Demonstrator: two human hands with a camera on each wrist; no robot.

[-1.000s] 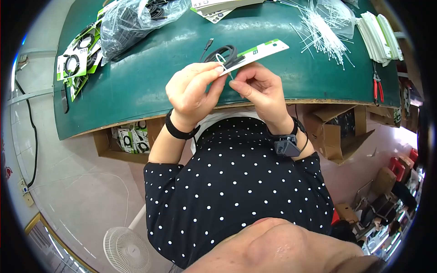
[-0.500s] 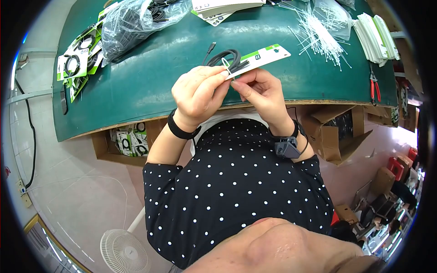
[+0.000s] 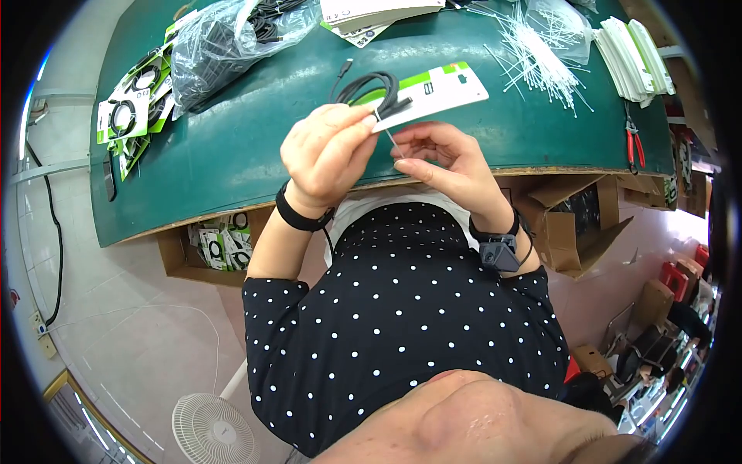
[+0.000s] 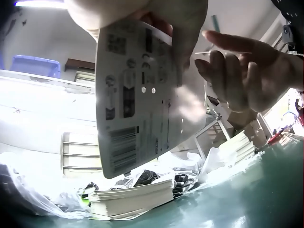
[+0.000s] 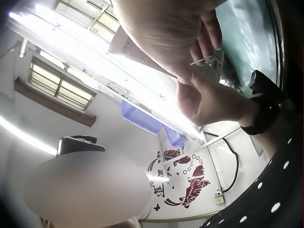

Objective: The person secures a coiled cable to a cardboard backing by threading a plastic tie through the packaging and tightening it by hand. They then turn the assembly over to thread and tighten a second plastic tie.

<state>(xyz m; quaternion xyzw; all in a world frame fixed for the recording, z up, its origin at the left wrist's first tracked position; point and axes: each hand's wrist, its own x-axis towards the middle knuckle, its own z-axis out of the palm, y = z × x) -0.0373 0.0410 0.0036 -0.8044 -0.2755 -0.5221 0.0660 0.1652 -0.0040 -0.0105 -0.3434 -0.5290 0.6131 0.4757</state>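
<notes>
In the head view the left hand (image 3: 328,151) pinches the near left end of a white and green card (image 3: 440,94) together with a coiled black cable (image 3: 372,87) lying on it. The cable's plug sticks up at the left. From under the card a thin white tie (image 3: 394,142) runs to the right hand (image 3: 452,164), whose thumb and forefinger pinch its end. The left wrist view shows the card's printed back (image 4: 137,99), with two small holes, and the right hand (image 4: 242,71) apart from it.
On the green table (image 3: 270,116) lie carded cables (image 3: 124,112) and a plastic bag of cables (image 3: 212,58) at the left, a card stack (image 3: 379,9) at the back, loose white ties (image 3: 541,62), more cards (image 3: 630,62) and red pliers (image 3: 634,147) at the right. Cartons stand below.
The right hand has moved away from the card, toward the body, and more of the tie shows between the hands. The card has tilted so that its front shows more.
</notes>
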